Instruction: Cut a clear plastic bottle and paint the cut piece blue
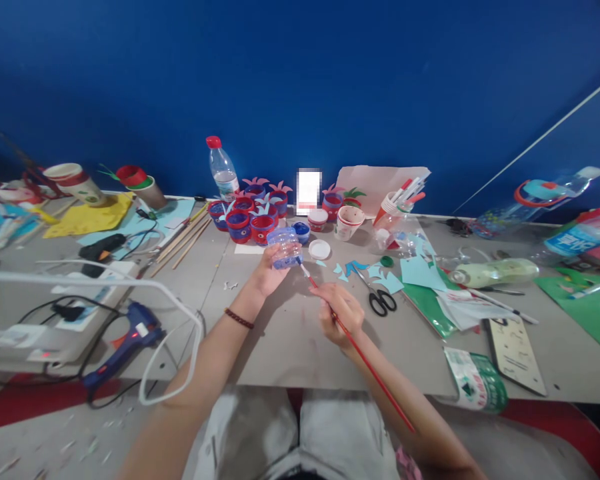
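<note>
So, the clear plastic bottle with a red cap (225, 175) bears a label too small to read. Your left hand (267, 272) is curled around the clear, blue-painted plastic piece (284, 249), which lies ahead and left of your right hand (341, 313), closed on the slim red-handled paintbrush (374, 373). Print blurs on the green-and-white packet (476, 380).

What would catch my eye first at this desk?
Perhaps the cluster of small red and blue pots at the back, left of centre, before a deep blue wall. Then, mid-table, the left hand holding a clear, bluish plastic piece, and the right hand a long red brush, its tip at the piece's edge.
</note>
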Demonstrator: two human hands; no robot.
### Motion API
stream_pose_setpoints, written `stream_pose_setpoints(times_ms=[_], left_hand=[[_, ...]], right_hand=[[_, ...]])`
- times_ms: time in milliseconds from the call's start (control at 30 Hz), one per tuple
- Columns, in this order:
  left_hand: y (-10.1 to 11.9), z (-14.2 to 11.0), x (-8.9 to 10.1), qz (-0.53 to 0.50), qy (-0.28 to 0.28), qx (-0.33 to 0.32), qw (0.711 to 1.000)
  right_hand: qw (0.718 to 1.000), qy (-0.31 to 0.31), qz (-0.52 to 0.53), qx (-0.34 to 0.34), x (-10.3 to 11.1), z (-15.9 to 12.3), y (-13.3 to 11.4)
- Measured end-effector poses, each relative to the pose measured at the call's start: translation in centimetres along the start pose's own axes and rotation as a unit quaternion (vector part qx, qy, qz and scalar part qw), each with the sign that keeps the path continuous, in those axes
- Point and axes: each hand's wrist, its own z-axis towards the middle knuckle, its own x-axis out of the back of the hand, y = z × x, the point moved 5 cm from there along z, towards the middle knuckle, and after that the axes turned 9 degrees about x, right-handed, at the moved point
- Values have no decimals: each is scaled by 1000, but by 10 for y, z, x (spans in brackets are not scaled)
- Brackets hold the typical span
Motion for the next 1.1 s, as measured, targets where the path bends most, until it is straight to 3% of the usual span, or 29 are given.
stream_pose_setpoints(times_ms=[133,367,667,1100], left_hand=[[2,0,-2,-12,-1,-6,1000],[2,1,-1,-18,3,9,1000],[0,-5,-9,-42,2,8,999],[-5,-5,-15,-76,40,4,996]], right_hand=[[1000,-8,4,-7,-1,2,-1],[999,30,3,14,4,8,-4],[998,-31,-38,32,-6,0,-2],[997,-44,-39,43,-9,5,-4]])
